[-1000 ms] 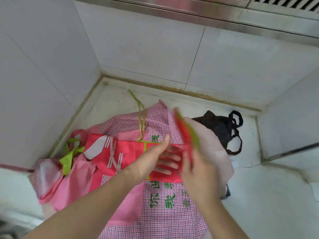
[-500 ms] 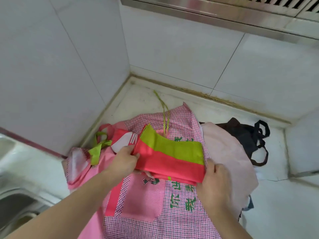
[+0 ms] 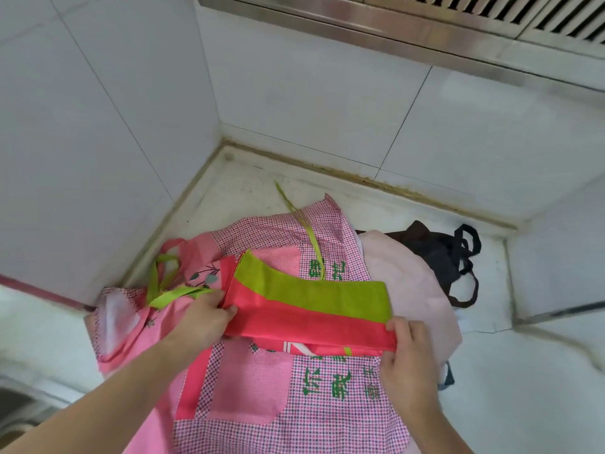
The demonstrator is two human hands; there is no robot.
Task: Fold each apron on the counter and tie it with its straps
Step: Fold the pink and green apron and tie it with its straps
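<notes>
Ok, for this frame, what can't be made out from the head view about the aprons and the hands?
- Red and green apron: its folded layers hide how many folds it has.
- Left hand: fingertips tucked under the fold, unseen.
- Checked pink apron: lower part cut off by the bottom edge.
- Pale pink cloth: overlapped by other aprons; type unclear.
- Black apron: partly behind the pale cloth.
- Right hand: only its back shows.

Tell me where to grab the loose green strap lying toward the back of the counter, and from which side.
Pinch the green strap near its free far end, which lies flat on bare counter; reach over the checked apron from the front. Closer in, it runs across that apron and under the folded red and green apron, which both hands, left hand and right hand, grip by its ends.
</notes>
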